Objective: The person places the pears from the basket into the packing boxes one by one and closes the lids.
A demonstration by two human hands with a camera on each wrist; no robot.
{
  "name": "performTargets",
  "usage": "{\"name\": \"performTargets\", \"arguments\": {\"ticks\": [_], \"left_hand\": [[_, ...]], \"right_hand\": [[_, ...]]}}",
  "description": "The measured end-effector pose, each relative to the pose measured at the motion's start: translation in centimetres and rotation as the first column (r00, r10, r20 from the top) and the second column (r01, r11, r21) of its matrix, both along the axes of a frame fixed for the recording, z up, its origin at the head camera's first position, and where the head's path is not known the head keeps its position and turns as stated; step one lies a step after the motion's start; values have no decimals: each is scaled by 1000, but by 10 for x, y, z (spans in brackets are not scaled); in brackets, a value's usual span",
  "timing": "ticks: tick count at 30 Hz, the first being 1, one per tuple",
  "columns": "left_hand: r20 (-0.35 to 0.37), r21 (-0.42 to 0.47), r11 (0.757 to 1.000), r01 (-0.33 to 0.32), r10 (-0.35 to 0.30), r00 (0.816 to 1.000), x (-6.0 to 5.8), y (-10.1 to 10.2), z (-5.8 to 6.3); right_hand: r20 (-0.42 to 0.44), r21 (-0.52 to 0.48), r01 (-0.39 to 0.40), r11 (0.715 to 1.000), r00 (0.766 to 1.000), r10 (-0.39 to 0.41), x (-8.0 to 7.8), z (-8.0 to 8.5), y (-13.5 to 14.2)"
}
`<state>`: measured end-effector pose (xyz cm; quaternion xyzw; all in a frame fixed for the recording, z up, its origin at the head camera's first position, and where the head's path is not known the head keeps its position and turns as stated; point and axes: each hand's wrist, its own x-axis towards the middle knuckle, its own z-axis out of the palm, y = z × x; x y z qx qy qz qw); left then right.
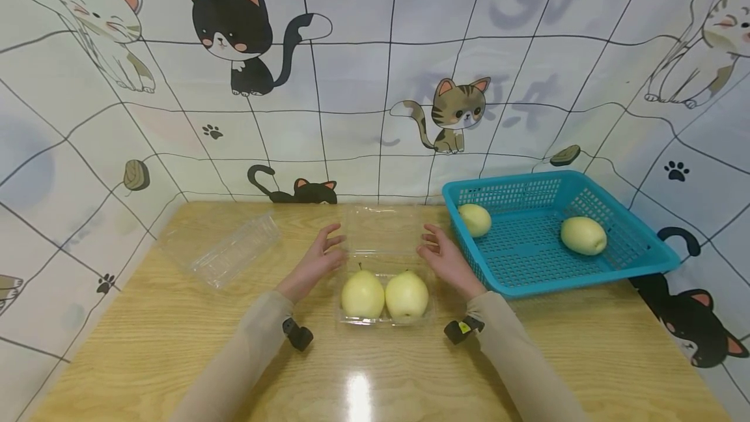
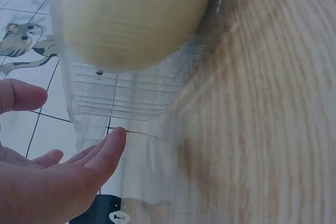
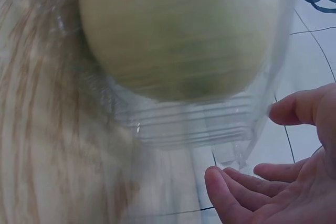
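A clear plastic clamshell box [image 1: 387, 322] sits on the table with its lid [image 1: 383, 230] folded back toward the wall. Two pale yellow pears [image 1: 363, 295] lie side by side in its base, one with a stem showing. At the lid's left edge is my left hand [image 1: 319, 259], fingers loosely bent and thumb apart. My right hand [image 1: 448, 262] mirrors it at the right edge. Whether the fingertips touch the lid I cannot tell. Through the box's ribbed side, a pear [image 2: 136, 19] shows in the left wrist view and another pear [image 3: 178, 35] in the right.
A blue plastic basket [image 1: 504, 285] stands at the back right, with a pear [image 1: 475, 220] at its left side and another pear [image 1: 583, 236] to the right. Another clear plastic box [image 1: 234, 253] lies at the back left. A cat-patterned cloth wall borders the wooden table [image 1: 363, 370].
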<state>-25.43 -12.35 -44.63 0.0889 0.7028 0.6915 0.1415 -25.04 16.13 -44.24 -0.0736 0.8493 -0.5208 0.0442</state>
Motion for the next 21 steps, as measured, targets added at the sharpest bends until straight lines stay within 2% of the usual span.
{"name": "performTargets", "arguments": {"ticks": [10, 21], "left_hand": [[-28, -20, 999, -31, 30, 999, 1, 1, 5], [-37, -66, 996, -65, 62, 997, 3, 1, 12]], "right_hand": [[22, 68, 39, 997, 999, -40, 2, 10, -5], [33, 47, 15, 999, 999, -17, 6, 19, -6]]}}
